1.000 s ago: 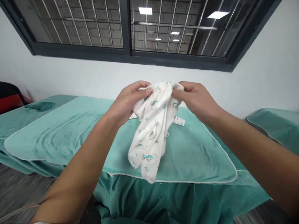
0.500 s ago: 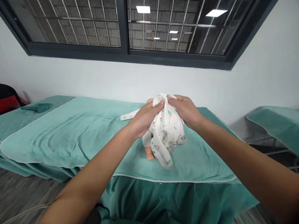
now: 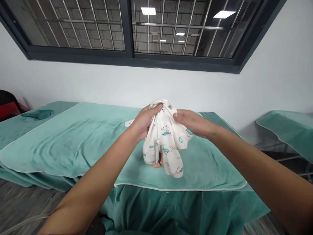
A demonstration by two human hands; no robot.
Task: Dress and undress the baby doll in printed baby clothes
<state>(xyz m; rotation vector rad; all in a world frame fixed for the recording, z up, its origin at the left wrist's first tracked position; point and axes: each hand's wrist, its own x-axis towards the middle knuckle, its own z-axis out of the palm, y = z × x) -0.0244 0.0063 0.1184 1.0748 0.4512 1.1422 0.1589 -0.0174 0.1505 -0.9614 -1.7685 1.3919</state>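
Observation:
A white baby garment (image 3: pixel 166 140) with small teal prints hangs over a doll, whose pink foot (image 3: pixel 156 164) shows below the cloth. The doll's body is hidden under the fabric. My left hand (image 3: pixel 144 122) pinches the bunched top of the garment from the left. My right hand (image 3: pixel 190 124) grips the fabric from the right, its fingers curled on the cloth. Both hands are above the teal towel (image 3: pixel 73 143) that covers the bed.
A white cloth strip (image 3: pixel 129 123) lies on the towel behind my left hand. A second teal-covered bed (image 3: pixel 288 130) stands at the right. A red and black object (image 3: pixel 7 106) sits at the far left. The white wall and a dark window are behind.
The garment went from being held up in the air down over the doll on the bed. My hands moved forward and down with it, and the cloth now hangs lower around the doll.

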